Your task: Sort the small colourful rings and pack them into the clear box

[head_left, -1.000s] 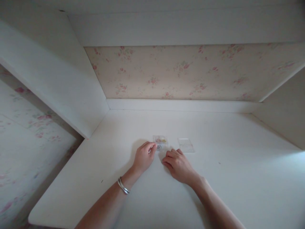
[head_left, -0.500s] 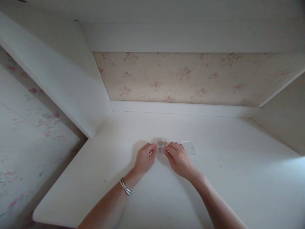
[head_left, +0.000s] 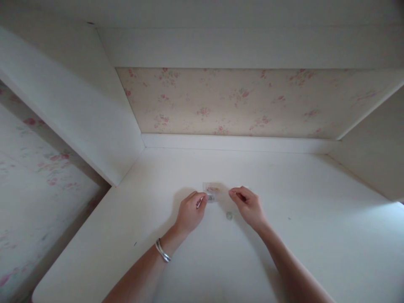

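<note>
A small clear plastic box [head_left: 213, 189] with tiny coloured items in it stands on the white desktop. My left hand [head_left: 191, 210] is closed in a pinch at its front left corner. Just right of the box, my right hand [head_left: 248, 205] is held over the desk with thumb and fingertips pressed together. Whatever is between those fingertips, if anything, is too small to make out. A small round, greenish translucent piece [head_left: 229, 216] lies on the desk between my hands, nearer to me than the box. A clear flat lid is mostly hidden behind my right hand.
The white desktop [head_left: 176, 168] meets a low back strip [head_left: 240, 143] and flowered wallpaper [head_left: 221, 101]. White panels rise at the left [head_left: 94, 118] and right [head_left: 375, 155]. A small dark speck [head_left: 135, 243] lies on the left part of the desk.
My right hand has moved right, away from the box, and now covers most of the clear lid. The round translucent piece has come into view on the desk. My left hand stays at the box.
</note>
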`<state>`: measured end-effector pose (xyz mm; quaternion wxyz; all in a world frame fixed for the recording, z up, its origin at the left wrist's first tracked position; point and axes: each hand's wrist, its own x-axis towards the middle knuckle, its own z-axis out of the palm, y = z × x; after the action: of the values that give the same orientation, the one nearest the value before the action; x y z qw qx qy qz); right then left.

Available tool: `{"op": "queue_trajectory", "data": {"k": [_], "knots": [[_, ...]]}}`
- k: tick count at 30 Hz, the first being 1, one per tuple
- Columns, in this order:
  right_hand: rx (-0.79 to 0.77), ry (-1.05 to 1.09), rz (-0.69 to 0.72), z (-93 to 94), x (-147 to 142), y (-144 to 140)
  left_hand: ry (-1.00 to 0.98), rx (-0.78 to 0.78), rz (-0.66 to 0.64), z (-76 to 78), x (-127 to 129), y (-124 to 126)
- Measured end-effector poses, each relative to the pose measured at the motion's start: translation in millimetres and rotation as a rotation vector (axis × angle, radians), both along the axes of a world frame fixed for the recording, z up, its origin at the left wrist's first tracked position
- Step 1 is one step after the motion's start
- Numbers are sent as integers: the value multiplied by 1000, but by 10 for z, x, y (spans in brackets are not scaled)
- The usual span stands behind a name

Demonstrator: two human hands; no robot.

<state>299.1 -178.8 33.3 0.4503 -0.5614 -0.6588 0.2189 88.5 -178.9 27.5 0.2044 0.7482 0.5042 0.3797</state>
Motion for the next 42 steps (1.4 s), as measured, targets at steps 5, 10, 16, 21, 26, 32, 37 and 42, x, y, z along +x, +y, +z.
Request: {"op": "queue_trajectory", "data": {"k": [5,10,16,21,26,32,37,42], "knots": [[-165,191,-119,-112,196,-108,110,37,-110,-2,37,-51],[-176,-2,87,-4,176,-162,279,90,-222,5,96,-124],[-114,-87,6,9,161,-174,492,137,-373,5,229,-214],[-128,-48,-31,-68,154,-130,537,136,-394,1,416,-231],[-166,-35,-26,-138,148,-95,555,113,-385,-12,505,-203],[-163,-55,-7,-144,142,-106,494,57,-356,-16,497,-199],[-156,-96,1,-115,131,-118,509,56,-361,-6,483,-199],[-143,-122,14,-132,104,-128,469,58,-367,-30,466,-206]]}}
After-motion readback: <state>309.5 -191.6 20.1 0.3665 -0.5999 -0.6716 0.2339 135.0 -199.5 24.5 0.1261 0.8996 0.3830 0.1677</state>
